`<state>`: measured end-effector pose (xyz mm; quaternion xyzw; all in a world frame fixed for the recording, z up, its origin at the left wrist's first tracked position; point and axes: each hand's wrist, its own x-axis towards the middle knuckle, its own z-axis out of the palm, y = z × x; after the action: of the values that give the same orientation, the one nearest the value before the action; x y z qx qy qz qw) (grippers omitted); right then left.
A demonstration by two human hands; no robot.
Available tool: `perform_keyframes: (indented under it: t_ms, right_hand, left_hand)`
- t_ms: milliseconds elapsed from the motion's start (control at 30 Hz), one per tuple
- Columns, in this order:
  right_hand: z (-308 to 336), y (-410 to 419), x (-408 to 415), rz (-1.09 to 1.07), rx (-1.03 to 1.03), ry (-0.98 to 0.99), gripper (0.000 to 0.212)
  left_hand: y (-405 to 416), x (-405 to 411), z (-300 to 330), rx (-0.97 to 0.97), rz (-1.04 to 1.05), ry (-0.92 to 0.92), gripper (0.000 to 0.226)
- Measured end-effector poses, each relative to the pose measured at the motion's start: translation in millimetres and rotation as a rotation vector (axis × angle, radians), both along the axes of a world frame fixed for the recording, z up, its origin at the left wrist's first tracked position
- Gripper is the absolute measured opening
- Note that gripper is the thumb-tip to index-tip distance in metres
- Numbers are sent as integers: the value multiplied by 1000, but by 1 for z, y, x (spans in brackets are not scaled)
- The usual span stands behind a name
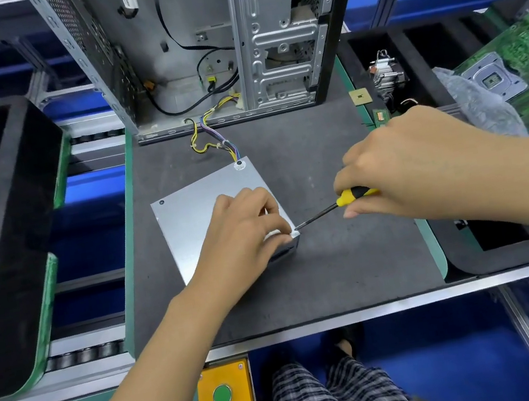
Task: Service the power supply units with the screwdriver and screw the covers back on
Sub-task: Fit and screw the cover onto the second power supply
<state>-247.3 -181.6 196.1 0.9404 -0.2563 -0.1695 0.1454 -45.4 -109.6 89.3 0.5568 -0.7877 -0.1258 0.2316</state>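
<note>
Screwdriver [336, 204] in right hand [399, 165], fingers curled round its handle, shaft running toward 8 o'clock, tip at the near-right corner of the PSU [201, 206] mid-tabletop [337, 275], where left hand [244, 234] pinches, seemingly steadying a screw.

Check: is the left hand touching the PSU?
Touching. The head view shows the left hand lying on the PSU cover, with its fingers curled at the near right corner where the screwdriver tip meets it.
</note>
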Motion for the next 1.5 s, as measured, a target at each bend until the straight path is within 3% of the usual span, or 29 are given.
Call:
perform_keyframes:
  t_ms: [133, 533, 867, 1000, 1067, 1133, 1267, 1367, 1500]
  right_hand:
    - [2, 6, 3, 9, -32, 38, 35]
    - [3, 10, 13, 17, -10, 61, 33]
    - [5, 15, 16, 12, 31, 38, 35]
    - [2, 10, 7, -52, 70, -166, 44]
    - [-2, 4, 5, -175, 208, -363, 46]
    - [-9, 2, 5, -352, 485, -616, 37]
    - [-28, 2, 10, -526, 773, -954, 17]
    - [-34, 5, 12, -567, 853, -979, 17]
    - [-34, 3, 11, -562, 884, -974, 17]
  left_hand:
    - [-7, 1, 1, -67, -72, -118, 10]
    - [-13, 1, 8, -50, -169, -129, 9]
    - [-13, 7, 3, -198, -279, -163, 13]
    - [-9, 12, -2, -62, -109, 123, 4]
    - [-10, 18, -4, 44, 89, 422, 6]
    - [-12, 24, -2, 129, 230, 767, 10]
    - [-15, 33, -1, 198, 329, 1302, 13]
    - [-16, 35, -2, 250, 334, 1502, 15]
    - [-16, 33, -3, 259, 320, 1483, 17]
